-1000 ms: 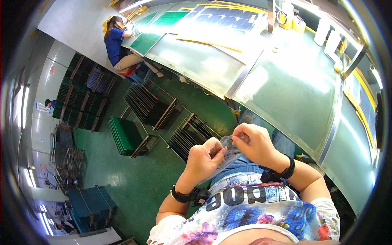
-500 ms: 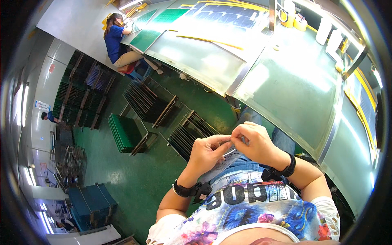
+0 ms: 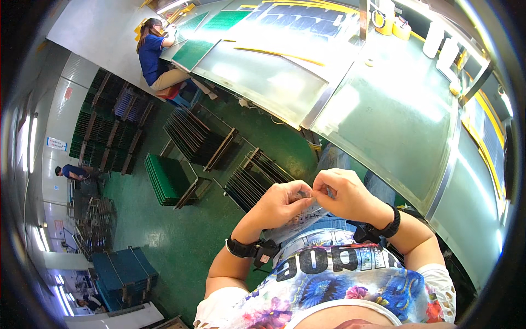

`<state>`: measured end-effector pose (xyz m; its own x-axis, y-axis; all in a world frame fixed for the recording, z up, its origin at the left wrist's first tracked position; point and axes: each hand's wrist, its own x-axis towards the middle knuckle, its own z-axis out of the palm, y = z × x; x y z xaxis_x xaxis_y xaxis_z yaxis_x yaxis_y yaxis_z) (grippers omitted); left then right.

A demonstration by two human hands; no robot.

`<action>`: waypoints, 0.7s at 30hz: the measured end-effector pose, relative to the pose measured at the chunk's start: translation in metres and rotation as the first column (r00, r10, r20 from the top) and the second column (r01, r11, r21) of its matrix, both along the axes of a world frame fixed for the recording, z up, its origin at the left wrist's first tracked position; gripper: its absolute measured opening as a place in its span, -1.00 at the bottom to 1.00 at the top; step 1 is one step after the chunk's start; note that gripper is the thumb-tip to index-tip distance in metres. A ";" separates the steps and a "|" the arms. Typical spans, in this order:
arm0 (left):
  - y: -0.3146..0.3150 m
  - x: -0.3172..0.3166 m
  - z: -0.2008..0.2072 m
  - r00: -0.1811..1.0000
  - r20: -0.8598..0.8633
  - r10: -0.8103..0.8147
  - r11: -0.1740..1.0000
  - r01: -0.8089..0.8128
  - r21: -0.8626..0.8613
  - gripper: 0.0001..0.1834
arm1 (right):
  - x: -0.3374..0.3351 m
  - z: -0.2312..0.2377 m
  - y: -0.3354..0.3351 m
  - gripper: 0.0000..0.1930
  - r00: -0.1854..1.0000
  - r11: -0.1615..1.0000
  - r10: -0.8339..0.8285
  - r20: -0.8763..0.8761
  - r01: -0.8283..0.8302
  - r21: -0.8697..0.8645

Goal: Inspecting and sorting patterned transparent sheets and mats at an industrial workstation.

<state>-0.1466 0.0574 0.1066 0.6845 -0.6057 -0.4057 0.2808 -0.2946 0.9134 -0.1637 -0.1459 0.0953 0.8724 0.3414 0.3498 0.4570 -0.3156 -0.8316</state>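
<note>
Here are both bare hands meeting, thumbs and fingertips together: the left hand [image 3: 280,205] and the right hand [image 3: 347,193] appear to pinch the upper edge of a clear, crinkled plastic bag with dark print [image 3: 303,218]. From that pinch the bag slopes away toward seven or eight o'clock, above the lap, its long axis seemingly one-to-seven, partly hidden. The left hand is nearer its bulk; the right sits at three o'clock.

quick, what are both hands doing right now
Left hand: closed, pinching a clear plastic bag.
Right hand: closed, pinching the same clear plastic bag.
</note>
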 end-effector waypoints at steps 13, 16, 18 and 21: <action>-0.005 0.000 0.014 0.969 0.212 -0.127 0.987 0.102 0.127 -0.86 | 0.009 -0.006 -0.015 -0.88 0.738 0.900 0.366 -0.567 -0.126 0.417; -0.007 0.000 0.016 0.966 0.209 -0.150 0.983 0.122 0.140 -0.86 | 0.011 -0.009 -0.017 -0.88 0.755 0.915 0.345 -0.558 -0.138 0.379; -0.007 0.001 0.015 0.971 0.192 -0.142 0.985 0.119 0.125 -0.86 | 0.012 -0.008 -0.018 -0.88 0.775 0.926 0.327 -0.541 -0.148 0.348; -0.005 0.001 0.014 0.982 0.118 -0.147 0.984 0.134 0.116 -0.82 | 0.012 0.002 -0.021 -0.89 0.814 0.935 0.312 -0.490 -0.173 0.308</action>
<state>-0.1457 0.0523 0.1208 0.6453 -0.6572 -0.3894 0.1147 -0.4207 0.8999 -0.1514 -0.1674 0.0972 0.8450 0.5335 -0.0371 -0.0346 -0.0146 -0.9993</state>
